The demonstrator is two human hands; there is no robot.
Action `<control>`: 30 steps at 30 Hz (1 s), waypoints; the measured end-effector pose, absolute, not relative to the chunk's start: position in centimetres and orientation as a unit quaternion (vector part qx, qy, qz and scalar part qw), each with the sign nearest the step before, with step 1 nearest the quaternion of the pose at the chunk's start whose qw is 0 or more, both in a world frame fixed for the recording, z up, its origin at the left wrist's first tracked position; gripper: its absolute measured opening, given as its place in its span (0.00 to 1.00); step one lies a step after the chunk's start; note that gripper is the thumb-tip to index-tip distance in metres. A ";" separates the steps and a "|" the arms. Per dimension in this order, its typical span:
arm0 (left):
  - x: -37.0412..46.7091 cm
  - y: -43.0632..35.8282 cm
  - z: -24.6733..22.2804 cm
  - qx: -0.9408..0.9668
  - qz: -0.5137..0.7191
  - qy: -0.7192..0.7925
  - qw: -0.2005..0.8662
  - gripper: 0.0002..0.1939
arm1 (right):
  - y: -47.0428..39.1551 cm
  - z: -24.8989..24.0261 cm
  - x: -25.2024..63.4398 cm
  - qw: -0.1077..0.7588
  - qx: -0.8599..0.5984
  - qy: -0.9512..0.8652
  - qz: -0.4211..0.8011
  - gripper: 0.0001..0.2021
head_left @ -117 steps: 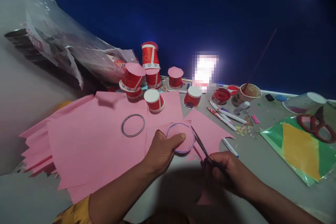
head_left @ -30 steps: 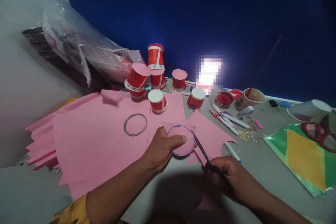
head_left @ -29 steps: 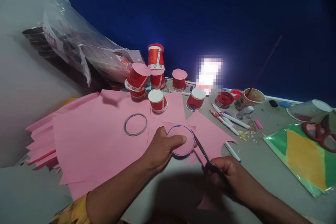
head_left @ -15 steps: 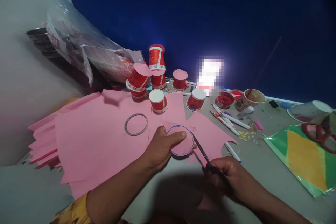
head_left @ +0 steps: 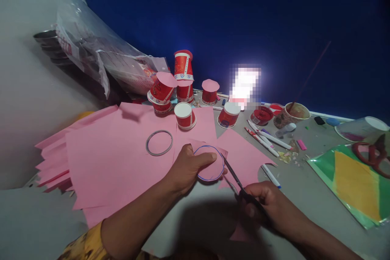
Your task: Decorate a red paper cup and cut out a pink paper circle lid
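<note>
Pink paper [head_left: 213, 170] bearing a blue circle outline is held over the grey table [head_left: 304, 199]; its lower edge is trimmed to the line, while some spare paper is left beyond it towards 12 o'clock. It is pinched by the left hand [head_left: 185, 171], the thumb pressed on top and the fingers tucked beneath, their tips shown at the 4 o'clock edge. From 4 o'clock, dark scissors [head_left: 233, 173] are pointed at the outline's right side; their handles are gripped by the curled fingers of the right hand [head_left: 269, 201]. How widely the blades are parted cannot be told.

Farther out, a grey ring [head_left: 159, 154] is laid on pink sheets [head_left: 106, 162] at 10 o'clock. Upturned red cups are set at 11 o'clock [head_left: 185, 120] and 1 o'clock [head_left: 228, 120], with more cups [head_left: 183, 66] stacked behind. Markers [head_left: 276, 139] are scattered at 2 o'clock, below a red paint pot [head_left: 261, 116]. At 3 o'clock, red-handled scissors [head_left: 372, 155] are rested on a green-and-yellow packet [head_left: 356, 187].
</note>
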State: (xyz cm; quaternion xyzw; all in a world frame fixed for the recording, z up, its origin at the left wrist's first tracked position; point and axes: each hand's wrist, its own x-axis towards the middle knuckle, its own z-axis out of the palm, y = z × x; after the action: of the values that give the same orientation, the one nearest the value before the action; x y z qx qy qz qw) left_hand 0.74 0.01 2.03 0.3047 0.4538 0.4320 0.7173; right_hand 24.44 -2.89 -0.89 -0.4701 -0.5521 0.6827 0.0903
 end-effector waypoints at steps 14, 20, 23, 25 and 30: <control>0.9 -0.1 2.1 0.285 0.418 0.456 0.732 0.15 | -2.9 -1.3 24.7 0.097 -0.467 -0.553 0.683 0.36; 0.8 0.0 2.3 0.289 0.418 0.451 0.733 0.16 | -2.8 -0.9 24.4 0.104 -0.470 -0.551 0.682 0.35; 0.8 0.0 2.2 0.288 0.420 0.450 0.734 0.17 | -2.8 -0.6 24.3 0.104 -0.474 -0.550 0.679 0.35; 0.8 0.1 2.1 0.286 0.426 0.446 0.733 0.17 | -2.8 -0.6 24.2 0.102 -0.480 -0.548 0.677 0.35; 0.7 0.1 1.6 0.308 0.438 0.461 0.708 0.16 | -2.8 -0.8 24.3 0.104 -0.476 -0.552 0.677 0.36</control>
State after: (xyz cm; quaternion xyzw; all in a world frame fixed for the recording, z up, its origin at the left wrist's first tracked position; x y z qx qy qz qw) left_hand 0.66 0.09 1.56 0.3079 0.4610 0.4383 0.7075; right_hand 24.30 -2.83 -0.83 -0.4756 -0.5524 0.6766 0.1044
